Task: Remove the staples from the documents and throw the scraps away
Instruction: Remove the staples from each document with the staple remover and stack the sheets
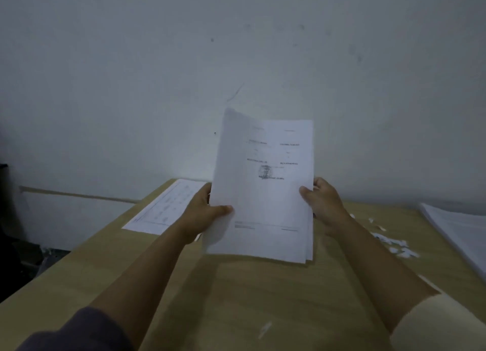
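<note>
White papers (263, 193) stand up over the middle of the wooden desk (236, 298), pinched at the sides by the left hand (205, 215) and right hand (324, 206), so the next job looks like finding the staple, which I cannot see, and pulling it out.

Dim, bluish light here, my papers (263, 193) soft with blur, print unreadable, and my worktop (236, 298) bows toward the corners.
</note>
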